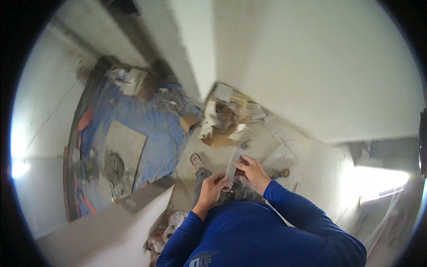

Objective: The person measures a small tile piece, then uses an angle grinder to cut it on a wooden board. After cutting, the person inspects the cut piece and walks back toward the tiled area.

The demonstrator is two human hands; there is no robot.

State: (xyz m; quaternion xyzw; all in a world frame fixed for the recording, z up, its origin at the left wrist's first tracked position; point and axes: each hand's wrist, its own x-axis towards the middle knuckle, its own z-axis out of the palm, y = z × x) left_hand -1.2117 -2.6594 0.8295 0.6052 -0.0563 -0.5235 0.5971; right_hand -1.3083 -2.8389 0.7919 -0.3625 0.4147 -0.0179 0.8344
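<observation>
Between my two hands is a narrow, flat, pale grey strip (231, 167), perhaps a cut piece of tile, held tilted in front of my body. My left hand (211, 190) grips its lower end, with the thumb and fingers closed on it. Higher up on the other side, my right hand (253, 172) has its thumb and fingers on the strip's right edge. A darker patch shows under the right fingers, too blurred to make out.
Ahead on the floor lies a heap of torn cardboard and scraps (219, 140) against the white wall (311, 66). To the left, a blue sheet (158, 133) carries a pale board (129, 133) with a grey mortar-like pile (114, 169). A low wall (102, 222) stands at near left.
</observation>
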